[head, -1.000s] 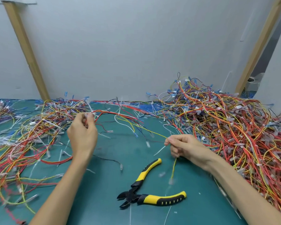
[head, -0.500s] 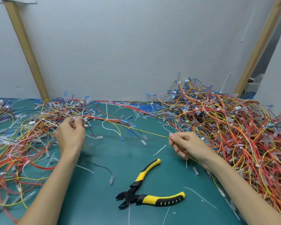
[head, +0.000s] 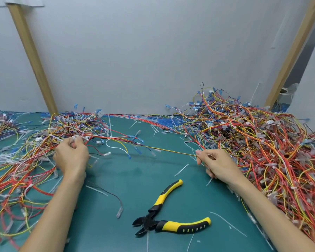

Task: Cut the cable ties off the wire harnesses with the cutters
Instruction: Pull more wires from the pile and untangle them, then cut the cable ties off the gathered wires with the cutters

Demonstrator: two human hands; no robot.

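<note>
Our left grip [head: 71, 157] was closed, thumb and fingertips pinching a bundle of red and yellow wires at the inner edge of the left heap of harnesses [head: 25, 160], left of centre in the frame. Our right grip [head: 218, 164], right of centre, was pinched narrow on the end of a thin yellow-orange wire [head: 171, 151], which ran taut and slightly uphill across the gap to the bundle in the left grip. Loose blue-tipped leads and a white loop [head: 115, 145] hung from that strand near the left grip.

The cutters [head: 153, 221] lay on the green bench [head: 135, 179] below the strand, in the lower centre, touched by neither grip, their jaws apart and pointing lower left, the yellow handles spread to the right. Cut white tie scraps [head: 181, 170] lay scattered around them, and a black lead [head: 115, 197] curled just to their left. The larger heap of harnesses [head: 253, 142] filled the right side, pressing against our right forearm. Two wooden posts [head: 31, 57] leaned against the grey wall [head: 153, 51] behind.
</note>
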